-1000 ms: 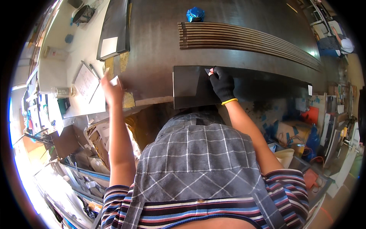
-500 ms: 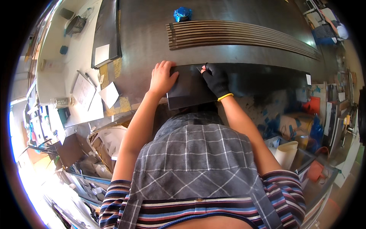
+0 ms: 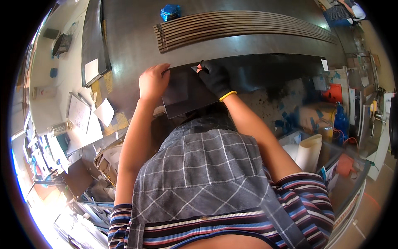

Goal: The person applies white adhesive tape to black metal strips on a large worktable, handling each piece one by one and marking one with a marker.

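A long black sheet [image 3: 182,93] lies across the near edge of the dark table, its left end jutting over toward my apron. At that end's far left corner is my left hand [image 3: 152,81], bare, with fingers curled and thumb closed on the sheet's edge. My right hand [image 3: 215,76] wears a black fingerless glove and a yellow wristband. Its thumb and fingertips pinch a small, thin, pointed grey piece like a blade [image 3: 194,69], close to the sheet's far edge. The exact kind of this piece is too small to tell.
Beyond the sheet lies a row of long brown strips [image 3: 232,29], with a blue wrapped bundle [image 3: 170,13] behind it. A dark stack [image 3: 93,45] stands at the left. Papers [image 3: 81,112] and a glass jar [image 3: 59,128] sit farther left. A cream roll [image 3: 309,151] stands at right.
The view has shifted, so most things appear farther left. My left hand has gone from spread flat to curled at the sheet's corner. My right hand still pinches the small pointed piece.
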Available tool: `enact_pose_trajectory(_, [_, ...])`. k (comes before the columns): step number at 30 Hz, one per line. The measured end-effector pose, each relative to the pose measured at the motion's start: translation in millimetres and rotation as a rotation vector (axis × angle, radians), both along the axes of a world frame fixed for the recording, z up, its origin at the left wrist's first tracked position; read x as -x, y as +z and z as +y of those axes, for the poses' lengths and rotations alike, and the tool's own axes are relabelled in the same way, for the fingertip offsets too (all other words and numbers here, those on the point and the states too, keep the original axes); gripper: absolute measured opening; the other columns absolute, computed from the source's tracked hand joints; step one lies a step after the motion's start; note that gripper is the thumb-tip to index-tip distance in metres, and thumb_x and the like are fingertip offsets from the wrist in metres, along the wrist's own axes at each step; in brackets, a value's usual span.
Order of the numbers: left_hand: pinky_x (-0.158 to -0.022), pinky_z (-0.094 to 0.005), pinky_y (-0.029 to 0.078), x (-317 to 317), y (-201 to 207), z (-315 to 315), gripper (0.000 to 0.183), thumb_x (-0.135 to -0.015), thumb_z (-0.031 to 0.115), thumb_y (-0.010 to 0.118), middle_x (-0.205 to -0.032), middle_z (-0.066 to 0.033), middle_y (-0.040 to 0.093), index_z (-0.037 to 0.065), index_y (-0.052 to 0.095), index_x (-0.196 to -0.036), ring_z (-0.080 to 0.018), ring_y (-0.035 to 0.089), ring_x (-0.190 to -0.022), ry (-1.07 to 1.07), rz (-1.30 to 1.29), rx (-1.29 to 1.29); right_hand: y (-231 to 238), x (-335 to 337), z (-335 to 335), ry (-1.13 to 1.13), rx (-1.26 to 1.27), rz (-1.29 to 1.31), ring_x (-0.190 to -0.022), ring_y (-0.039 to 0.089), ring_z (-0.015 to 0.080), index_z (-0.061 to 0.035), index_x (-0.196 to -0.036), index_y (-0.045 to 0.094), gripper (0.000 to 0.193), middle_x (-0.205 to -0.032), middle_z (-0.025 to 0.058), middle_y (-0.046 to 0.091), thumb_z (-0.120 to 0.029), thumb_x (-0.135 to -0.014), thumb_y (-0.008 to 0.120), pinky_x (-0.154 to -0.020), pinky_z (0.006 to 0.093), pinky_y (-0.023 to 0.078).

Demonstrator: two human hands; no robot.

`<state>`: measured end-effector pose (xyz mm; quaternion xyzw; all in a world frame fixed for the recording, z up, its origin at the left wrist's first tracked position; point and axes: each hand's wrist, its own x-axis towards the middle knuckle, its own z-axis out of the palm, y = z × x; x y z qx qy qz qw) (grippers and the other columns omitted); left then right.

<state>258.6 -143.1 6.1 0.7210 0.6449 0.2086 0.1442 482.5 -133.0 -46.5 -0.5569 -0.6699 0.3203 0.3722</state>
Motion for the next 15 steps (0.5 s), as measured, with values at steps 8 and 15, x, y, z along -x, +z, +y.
enact_pose_trajectory(8, [-0.090,-0.0338,0.050,40.7,-41.7,-7.6,0.042,-0.099,0.035,0.043,-0.111,-0.0118,0.065,0.001,0.054,-0.122,-0.0212,0.062,-0.104,0.043,-1.802,0.783,-4.7,-3.3,6.7,0.004,0.081,0.119,-0.080,0.065,0.0290,-0.0041,-0.086,0.065,0.018,-0.085,0.0139,0.067,-0.020,-0.078,0.068,-0.072,0.0339,0.051])
enact_pose_trajectory(15, [-0.089,-0.0359,0.052,4.6,-32.4,-49.3,0.036,-0.096,0.032,0.053,-0.114,-0.0101,0.064,0.003,0.056,-0.118,-0.0208,0.062,-0.103,0.215,-1.947,0.694,-11.4,-11.4,18.6,0.043,0.264,0.205,-0.069,0.058,0.0130,0.0000,-0.092,0.063,0.018,-0.077,0.0049,0.063,-0.015,-0.082,0.067,-0.064,0.0263,0.047])
